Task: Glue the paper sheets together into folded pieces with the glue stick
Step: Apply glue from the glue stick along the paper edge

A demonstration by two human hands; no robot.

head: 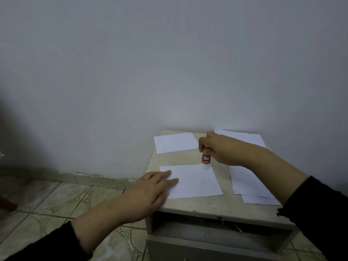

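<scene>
**Paper, plastic, worn tabletop**

Matt white paper sheet point(195, 180) lies at lower centre on a scuffed, dull beige tabletop point(197, 204). The glue stick point(205, 158) looks like glossy red plastic. Lower left, the floor tiles point(56, 200) shine faintly.

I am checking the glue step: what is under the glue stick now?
The glue stick stands on the far edge of the middle sheet. Its tip is hidden, so glue contact cannot be seen.

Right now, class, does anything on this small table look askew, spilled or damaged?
Nothing spilled. The stack of sheets on the right is fanned unevenly, and the table's front edge looks chipped. The glue stick stands upright on the centre sheet.
</scene>
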